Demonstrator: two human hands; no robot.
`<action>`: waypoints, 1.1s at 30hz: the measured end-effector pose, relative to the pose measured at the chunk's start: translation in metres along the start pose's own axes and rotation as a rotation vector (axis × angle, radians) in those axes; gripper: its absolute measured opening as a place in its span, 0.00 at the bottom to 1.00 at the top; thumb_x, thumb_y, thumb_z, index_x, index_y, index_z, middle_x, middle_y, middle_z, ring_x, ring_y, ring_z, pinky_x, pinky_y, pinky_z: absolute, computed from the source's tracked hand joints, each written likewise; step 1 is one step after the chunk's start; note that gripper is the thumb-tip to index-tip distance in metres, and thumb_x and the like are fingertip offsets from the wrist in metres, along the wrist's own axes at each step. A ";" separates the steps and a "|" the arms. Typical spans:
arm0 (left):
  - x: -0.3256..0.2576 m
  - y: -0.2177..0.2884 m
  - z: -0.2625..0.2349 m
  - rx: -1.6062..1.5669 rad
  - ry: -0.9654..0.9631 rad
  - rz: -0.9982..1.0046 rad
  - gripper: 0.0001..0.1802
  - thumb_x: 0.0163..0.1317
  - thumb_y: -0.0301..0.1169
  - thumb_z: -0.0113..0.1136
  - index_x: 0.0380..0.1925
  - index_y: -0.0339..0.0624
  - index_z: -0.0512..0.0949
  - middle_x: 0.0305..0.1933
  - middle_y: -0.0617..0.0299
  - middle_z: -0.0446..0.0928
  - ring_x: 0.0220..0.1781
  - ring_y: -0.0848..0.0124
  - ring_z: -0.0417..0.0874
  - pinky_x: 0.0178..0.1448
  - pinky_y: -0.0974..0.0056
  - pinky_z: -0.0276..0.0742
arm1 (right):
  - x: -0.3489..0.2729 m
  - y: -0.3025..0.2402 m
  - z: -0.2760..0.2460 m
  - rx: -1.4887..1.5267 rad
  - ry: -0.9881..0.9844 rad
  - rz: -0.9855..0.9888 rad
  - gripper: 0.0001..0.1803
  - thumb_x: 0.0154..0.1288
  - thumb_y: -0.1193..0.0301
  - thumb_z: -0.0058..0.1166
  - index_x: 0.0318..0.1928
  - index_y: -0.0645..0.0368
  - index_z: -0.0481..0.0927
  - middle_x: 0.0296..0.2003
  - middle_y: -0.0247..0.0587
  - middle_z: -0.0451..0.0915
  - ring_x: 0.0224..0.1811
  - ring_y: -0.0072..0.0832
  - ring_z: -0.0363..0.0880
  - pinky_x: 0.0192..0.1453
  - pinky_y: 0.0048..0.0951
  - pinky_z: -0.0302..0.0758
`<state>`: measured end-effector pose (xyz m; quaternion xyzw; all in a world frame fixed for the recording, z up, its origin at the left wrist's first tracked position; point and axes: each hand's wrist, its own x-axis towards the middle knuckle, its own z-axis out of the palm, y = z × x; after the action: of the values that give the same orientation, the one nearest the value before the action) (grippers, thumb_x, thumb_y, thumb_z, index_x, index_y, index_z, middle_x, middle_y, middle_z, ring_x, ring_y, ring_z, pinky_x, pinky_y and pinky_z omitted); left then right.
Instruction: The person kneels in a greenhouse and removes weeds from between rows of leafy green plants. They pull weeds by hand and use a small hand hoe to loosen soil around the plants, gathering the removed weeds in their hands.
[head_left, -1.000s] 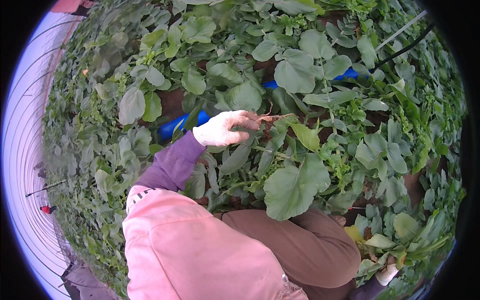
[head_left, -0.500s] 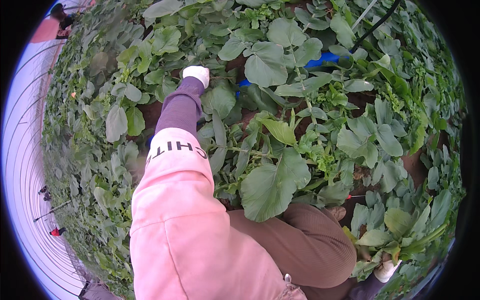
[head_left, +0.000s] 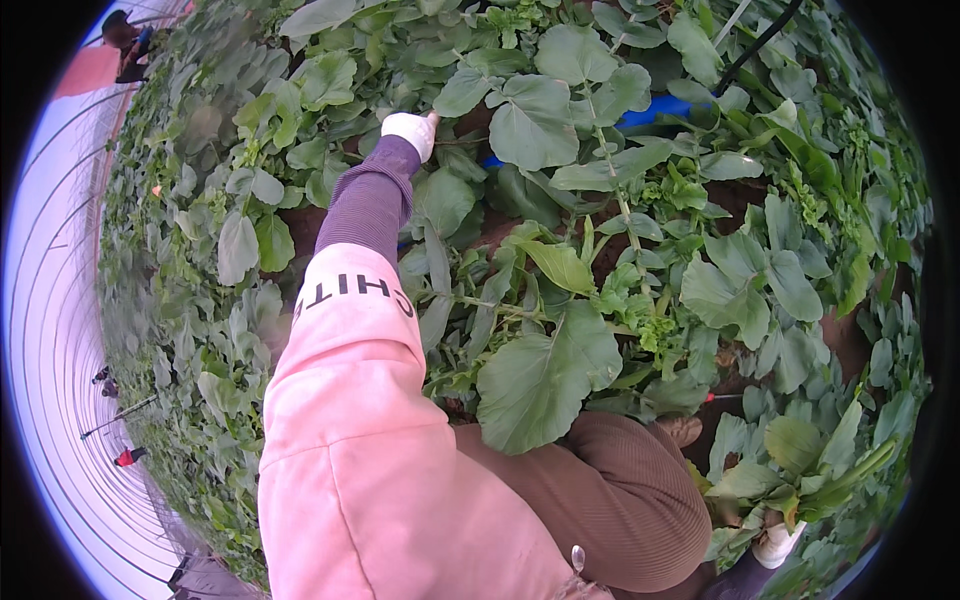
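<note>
Left hand point(head_left: 409, 136), white-gloved, stretched far forward into the leaves; we see mainly its back, the fingers mostly hidden, and cannot tell whether it grips anything. Right hand point(head_left: 776, 545), also gloved in white, low at the right edge: we note its fingers wrapped round the base of a bunch of leafy greens point(head_left: 797, 462), whose leaves fan upward beside the bent knee. Purple cuff point(head_left: 368, 205) and pink sleeve point(head_left: 350, 390) run along the left arm; brown ribbed trousers point(head_left: 640, 500) cover the leg. Just above the knee we record one broad leaf point(head_left: 545, 380). Blue strip point(head_left: 655, 112) shows through foliage ahead, near a black rod point(head_left: 765, 42). Farther out at left, thin curved hoops point(head_left: 48, 300) against pale sheeting, and a distant person in red point(head_left: 128, 457).
</note>
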<state>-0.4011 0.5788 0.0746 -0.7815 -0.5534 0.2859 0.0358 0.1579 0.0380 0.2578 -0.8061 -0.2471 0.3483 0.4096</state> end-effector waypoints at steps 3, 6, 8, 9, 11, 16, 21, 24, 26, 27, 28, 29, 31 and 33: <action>0.008 -0.006 -0.003 0.071 -0.096 -0.098 0.21 0.57 0.31 0.45 0.53 0.47 0.68 0.40 0.56 0.80 0.42 0.60 0.82 0.42 0.57 0.76 | -0.010 -0.004 0.000 -0.027 0.021 0.031 0.23 0.53 0.76 0.58 0.50 0.65 0.69 0.46 0.39 0.74 0.44 0.29 0.72 0.52 0.30 0.68; -0.003 -0.019 0.003 0.171 -0.111 -0.056 0.17 0.62 0.33 0.41 0.49 0.50 0.73 0.40 0.60 0.81 0.43 0.63 0.82 0.41 0.57 0.76 | -0.013 0.000 -0.004 -0.140 0.036 0.000 0.27 0.52 0.72 0.56 0.54 0.64 0.67 0.47 0.38 0.72 0.45 0.27 0.72 0.52 0.28 0.68; -0.015 -0.029 0.007 0.143 -0.046 -0.027 0.16 0.58 0.32 0.44 0.46 0.51 0.73 0.35 0.60 0.81 0.39 0.61 0.82 0.39 0.56 0.75 | -0.013 0.004 -0.009 -0.135 0.085 0.018 0.27 0.52 0.71 0.56 0.53 0.64 0.67 0.47 0.38 0.72 0.45 0.27 0.72 0.51 0.28 0.68; -0.019 -0.034 0.007 0.128 0.004 0.007 0.15 0.57 0.32 0.45 0.45 0.51 0.74 0.33 0.59 0.81 0.38 0.60 0.82 0.38 0.56 0.75 | -0.012 0.007 -0.011 -0.139 0.041 -0.002 0.26 0.51 0.71 0.56 0.53 0.64 0.67 0.47 0.39 0.72 0.44 0.27 0.72 0.51 0.28 0.68; -0.028 -0.043 0.007 0.059 0.083 0.093 0.14 0.53 0.30 0.48 0.40 0.52 0.75 0.30 0.58 0.79 0.35 0.59 0.81 0.36 0.55 0.74 | -0.010 0.010 -0.016 -0.074 -0.013 -0.016 0.21 0.53 0.75 0.56 0.49 0.64 0.70 0.45 0.40 0.74 0.43 0.29 0.73 0.50 0.29 0.69; -0.039 -0.054 -0.002 0.004 0.181 0.160 0.11 0.49 0.30 0.50 0.34 0.53 0.77 0.30 0.60 0.79 0.35 0.59 0.80 0.35 0.55 0.74 | -0.010 0.010 -0.019 -0.053 -0.009 0.015 0.19 0.53 0.77 0.57 0.47 0.65 0.71 0.43 0.41 0.75 0.42 0.29 0.74 0.49 0.29 0.69; -0.020 -0.046 -0.004 0.075 -0.045 0.050 0.11 0.51 0.32 0.50 0.33 0.51 0.79 0.34 0.58 0.80 0.39 0.60 0.81 0.40 0.57 0.75 | -0.013 0.012 -0.017 -0.039 -0.006 0.043 0.20 0.52 0.76 0.57 0.47 0.65 0.72 0.43 0.40 0.76 0.42 0.29 0.74 0.49 0.29 0.70; 0.015 -0.033 0.002 -0.250 -0.155 -0.317 0.17 0.55 0.37 0.48 0.37 0.43 0.80 0.46 0.50 0.77 0.49 0.56 0.78 0.51 0.56 0.73 | -0.013 0.014 -0.017 -0.088 0.000 0.049 0.22 0.52 0.76 0.56 0.49 0.64 0.71 0.45 0.39 0.74 0.43 0.27 0.73 0.50 0.28 0.69; 0.036 -0.029 0.009 -0.448 -0.163 -0.519 0.20 0.56 0.41 0.47 0.41 0.43 0.79 0.49 0.48 0.75 0.53 0.54 0.75 0.54 0.56 0.71 | -0.013 0.014 -0.018 -0.167 -0.034 0.065 0.24 0.53 0.74 0.53 0.52 0.64 0.68 0.46 0.37 0.72 0.44 0.26 0.72 0.50 0.27 0.68; 0.043 -0.026 0.016 -0.506 -0.146 -0.571 0.20 0.56 0.42 0.47 0.42 0.43 0.79 0.49 0.49 0.75 0.53 0.55 0.75 0.54 0.56 0.71 | -0.013 0.014 -0.018 -0.193 -0.051 0.071 0.25 0.53 0.73 0.53 0.53 0.64 0.67 0.47 0.36 0.72 0.45 0.25 0.71 0.51 0.26 0.68; 0.050 -0.023 0.022 -0.560 -0.118 -0.624 0.21 0.56 0.43 0.47 0.42 0.43 0.79 0.49 0.49 0.75 0.53 0.55 0.75 0.54 0.56 0.71 | -0.013 0.014 -0.018 -0.195 -0.070 0.077 0.25 0.53 0.73 0.52 0.53 0.64 0.67 0.47 0.36 0.72 0.45 0.25 0.71 0.51 0.26 0.68; 0.056 -0.020 0.029 -0.622 -0.098 -0.676 0.21 0.57 0.44 0.47 0.42 0.43 0.79 0.49 0.50 0.75 0.53 0.55 0.75 0.54 0.56 0.71 | -0.013 0.013 -0.018 -0.192 -0.062 0.107 0.25 0.53 0.73 0.52 0.53 0.64 0.67 0.47 0.37 0.72 0.45 0.25 0.72 0.51 0.26 0.68; 0.065 -0.019 0.041 -0.629 -0.068 -0.673 0.20 0.57 0.44 0.49 0.40 0.42 0.79 0.48 0.50 0.76 0.51 0.55 0.77 0.52 0.56 0.72 | -0.014 0.014 -0.018 -0.178 -0.018 0.191 0.25 0.52 0.73 0.52 0.53 0.64 0.67 0.46 0.37 0.72 0.45 0.25 0.72 0.51 0.26 0.68; 0.073 -0.020 0.050 -0.638 -0.041 -0.688 0.20 0.57 0.45 0.50 0.39 0.42 0.80 0.46 0.50 0.77 0.50 0.56 0.78 0.50 0.56 0.74 | -0.014 0.016 -0.019 -0.129 0.005 0.174 0.24 0.52 0.74 0.54 0.52 0.64 0.69 0.45 0.37 0.73 0.44 0.26 0.72 0.50 0.27 0.69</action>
<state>-0.4257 0.6382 0.0108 -0.5190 -0.8411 0.0885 -0.1244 0.1656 0.0107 0.2575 -0.8499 -0.1972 0.3642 0.3257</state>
